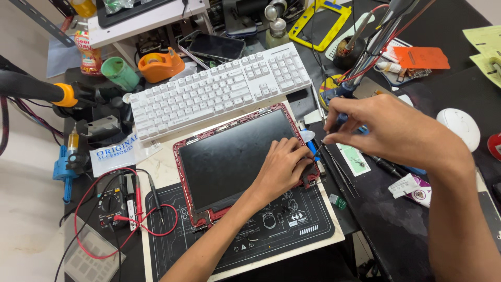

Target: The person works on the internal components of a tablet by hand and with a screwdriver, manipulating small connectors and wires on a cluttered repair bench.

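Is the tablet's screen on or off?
Off. The tablet lies flat in its red frame, and its screen is dark all over, showing no picture or light. The left hand rests on its edge.

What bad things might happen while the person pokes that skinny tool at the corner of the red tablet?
The thin tool in the right hand could slip and scratch the dark panel of the tablet, since its tip sits right at the corner. The left hand presses on that same corner, so fingers might get jabbed. The tablet also hangs partly off the black mat, so it may shift or tip.
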